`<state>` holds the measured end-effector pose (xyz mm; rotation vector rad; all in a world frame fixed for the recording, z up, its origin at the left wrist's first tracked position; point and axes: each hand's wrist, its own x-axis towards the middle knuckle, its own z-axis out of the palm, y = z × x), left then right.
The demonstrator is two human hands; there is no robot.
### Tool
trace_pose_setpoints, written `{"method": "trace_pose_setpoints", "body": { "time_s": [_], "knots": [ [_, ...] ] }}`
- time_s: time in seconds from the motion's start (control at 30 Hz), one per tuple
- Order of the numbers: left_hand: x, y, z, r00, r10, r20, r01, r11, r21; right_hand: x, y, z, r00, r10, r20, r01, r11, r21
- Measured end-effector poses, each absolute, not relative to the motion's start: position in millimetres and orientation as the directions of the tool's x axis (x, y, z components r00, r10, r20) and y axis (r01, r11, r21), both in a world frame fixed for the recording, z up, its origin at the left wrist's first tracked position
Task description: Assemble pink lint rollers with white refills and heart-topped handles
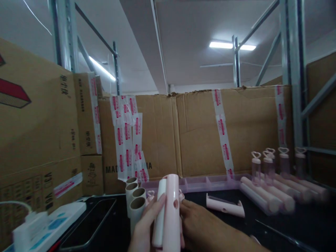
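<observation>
Near the bottom centre, my left hand is wrapped round a pink plastic tube casing and a white cylinder lying side by side. The casing stands nearly upright and has a small round hole in its side. My right hand is just right of the casing, its fingers bent behind it; what the fingertips hold is hidden. Small pink heart-shaped pieces show behind my hands. Another pink casing lies open on the black table to the right.
Several cardboard tubes stand left of my hands. A phone and a white power strip lie at the left. Several pink tubes and heart-topped bottles are at the right. A lilac tray lies before the cardboard wall.
</observation>
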<state>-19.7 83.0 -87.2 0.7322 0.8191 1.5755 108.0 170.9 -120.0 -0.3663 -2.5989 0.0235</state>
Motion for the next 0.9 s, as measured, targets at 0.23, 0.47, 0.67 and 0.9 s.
{"method": "trace_pose_setpoints", "body": {
  "time_s": [0.23, 0.47, 0.67, 0.9],
  "knots": [
    [-19, 79, -82, -0.276, 0.961, 0.026, -0.536, -0.176, 0.825, 129, 161, -98, -0.824, 0.341, 0.452, 0.325, 0.939, -0.115],
    [-15, 73, -72, -0.477, 0.856, 0.199, -0.287, -0.366, 0.886, 174, 161, -87, -0.522, 0.575, 0.630, 0.367, 0.818, -0.443],
    [-16, 87, -84, -0.492, 0.833, 0.254, -0.108, -0.347, 0.931, 180, 154, -86, -0.512, 0.540, 0.668, 0.241, 0.836, -0.492],
    [-16, 90, -90, -0.498, 0.837, 0.229, -0.103, -0.319, 0.942, 179, 152, -85, -0.579, 0.472, 0.665, 0.188, 0.871, -0.455]
  ]
}}
